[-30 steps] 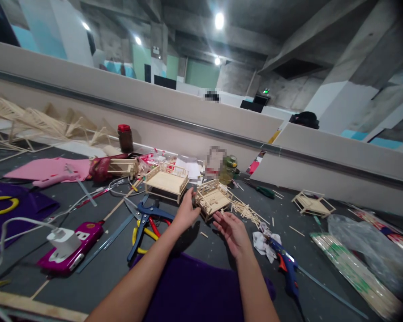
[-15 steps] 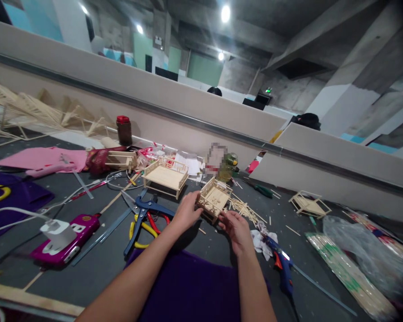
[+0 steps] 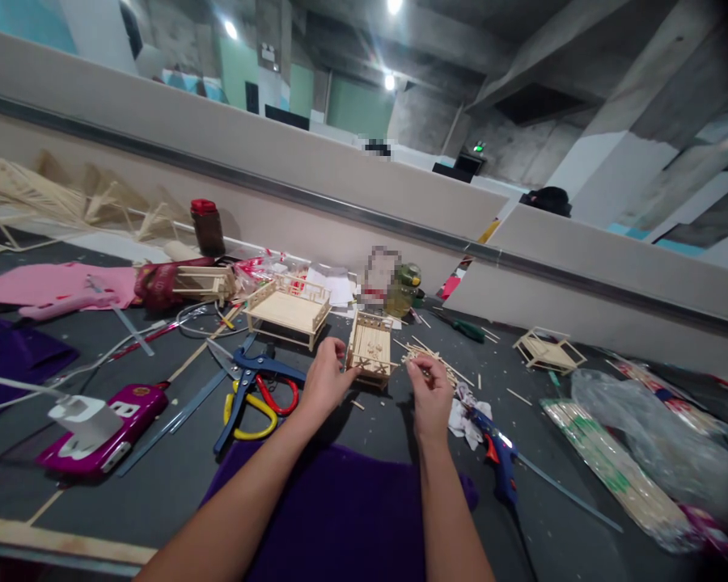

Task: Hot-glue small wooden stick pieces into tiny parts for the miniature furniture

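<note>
My left hand (image 3: 324,380) pinches the near left corner of a small model bed made of wooden sticks (image 3: 370,349), which stands tilted on the dark work surface. A little to the right of the model, my right hand (image 3: 429,390) is closed in a pinch; what it holds is too small to make out. Just beyond that hand lies a loose pile of short sticks (image 3: 437,364). A larger stick bed (image 3: 288,307) stands behind and to the left.
Blue cutters (image 3: 251,380) and yellow-and-red scissors (image 3: 260,402) lie left of my left hand. A blue glue gun (image 3: 498,457) and crumpled tissue (image 3: 461,416) lie to the right. A magenta phone (image 3: 100,432), pink sheet (image 3: 48,283), brown jar (image 3: 206,226), another stick frame (image 3: 547,352) and bagged sticks (image 3: 612,473) surround them.
The small stick bed has been turned and set more upright. My right hand has left its edge, shifted right and closed into a pinch. The view has tipped slightly.
</note>
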`<state>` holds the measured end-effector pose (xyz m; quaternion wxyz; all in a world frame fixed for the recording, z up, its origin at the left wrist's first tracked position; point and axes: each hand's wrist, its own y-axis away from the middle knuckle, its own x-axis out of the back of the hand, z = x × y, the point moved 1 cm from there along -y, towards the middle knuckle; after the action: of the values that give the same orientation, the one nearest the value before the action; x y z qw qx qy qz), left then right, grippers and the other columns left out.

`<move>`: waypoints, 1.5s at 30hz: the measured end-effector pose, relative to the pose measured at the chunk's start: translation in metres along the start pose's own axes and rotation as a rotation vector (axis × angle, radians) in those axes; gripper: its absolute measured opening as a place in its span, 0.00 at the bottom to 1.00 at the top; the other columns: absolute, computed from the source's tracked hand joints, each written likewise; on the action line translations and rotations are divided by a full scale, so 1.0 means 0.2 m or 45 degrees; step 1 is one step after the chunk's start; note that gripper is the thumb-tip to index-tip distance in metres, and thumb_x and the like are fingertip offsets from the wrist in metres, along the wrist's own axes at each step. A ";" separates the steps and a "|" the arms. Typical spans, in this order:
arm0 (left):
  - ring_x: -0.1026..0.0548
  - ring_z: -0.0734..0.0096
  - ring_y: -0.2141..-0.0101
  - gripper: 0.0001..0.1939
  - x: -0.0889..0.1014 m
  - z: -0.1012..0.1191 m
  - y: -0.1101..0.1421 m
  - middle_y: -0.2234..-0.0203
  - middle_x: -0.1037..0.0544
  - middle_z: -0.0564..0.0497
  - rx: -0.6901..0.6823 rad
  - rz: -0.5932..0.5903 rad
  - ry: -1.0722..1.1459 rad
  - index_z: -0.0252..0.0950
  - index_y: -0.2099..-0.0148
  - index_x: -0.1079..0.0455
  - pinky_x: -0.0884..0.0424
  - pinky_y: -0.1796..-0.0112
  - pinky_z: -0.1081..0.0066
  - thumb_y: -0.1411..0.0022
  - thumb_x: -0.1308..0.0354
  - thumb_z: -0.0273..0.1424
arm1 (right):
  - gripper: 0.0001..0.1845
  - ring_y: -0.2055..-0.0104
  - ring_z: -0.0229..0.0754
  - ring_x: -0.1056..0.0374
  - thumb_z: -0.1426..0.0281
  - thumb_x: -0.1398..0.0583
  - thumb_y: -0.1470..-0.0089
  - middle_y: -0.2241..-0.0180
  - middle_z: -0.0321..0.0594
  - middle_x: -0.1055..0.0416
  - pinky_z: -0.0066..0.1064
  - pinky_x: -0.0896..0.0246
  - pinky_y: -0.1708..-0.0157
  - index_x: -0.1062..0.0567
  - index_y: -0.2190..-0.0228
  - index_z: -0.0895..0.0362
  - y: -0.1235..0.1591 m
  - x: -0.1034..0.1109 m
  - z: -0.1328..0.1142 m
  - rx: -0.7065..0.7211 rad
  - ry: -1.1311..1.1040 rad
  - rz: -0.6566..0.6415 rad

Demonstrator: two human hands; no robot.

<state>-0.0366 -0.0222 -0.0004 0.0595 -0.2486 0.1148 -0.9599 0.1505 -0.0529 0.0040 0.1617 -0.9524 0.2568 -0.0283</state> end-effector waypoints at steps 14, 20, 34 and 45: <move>0.45 0.52 0.40 0.39 0.07 0.09 0.01 0.43 0.44 0.40 -0.641 0.056 -0.116 0.40 0.38 0.48 0.45 0.42 0.52 0.50 0.37 0.25 | 0.06 0.47 0.51 0.42 0.73 0.39 0.47 0.51 0.47 0.39 0.46 0.41 0.50 0.20 0.67 0.54 0.07 -0.09 -0.06 0.822 0.796 -0.274; 0.55 0.45 0.36 0.24 0.10 0.12 -0.02 0.37 0.51 0.42 -0.795 -0.092 -0.492 0.42 0.45 0.34 0.54 0.41 0.44 0.46 0.39 0.28 | 0.08 0.47 0.50 0.42 0.74 0.40 0.45 0.51 0.47 0.39 0.46 0.42 0.49 0.21 0.66 0.53 0.08 -0.10 -0.07 0.844 0.826 -0.301; 0.32 0.56 0.52 0.27 0.04 0.24 -0.09 0.59 0.23 0.45 -0.780 -0.539 -0.714 0.42 0.46 0.34 0.34 0.54 0.59 0.46 0.51 0.16 | 0.07 0.49 0.49 0.40 0.75 0.41 0.48 0.53 0.46 0.37 0.44 0.41 0.50 0.22 0.68 0.54 0.06 -0.04 -0.07 0.799 0.811 -0.345; 0.30 0.48 0.50 0.31 -0.03 0.33 -0.12 0.57 0.23 0.42 -0.627 -0.599 -0.817 0.42 0.38 0.42 0.39 0.52 0.51 0.44 0.43 0.26 | 0.08 0.50 0.49 0.40 0.76 0.42 0.47 0.53 0.47 0.36 0.42 0.41 0.51 0.23 0.67 0.56 0.04 -0.02 -0.07 0.753 0.821 -0.379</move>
<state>-0.0009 -0.0104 0.0595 -0.1879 -0.5590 0.2554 -0.7662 0.1419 -0.0610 0.0148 0.3325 -0.8345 0.1355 -0.4179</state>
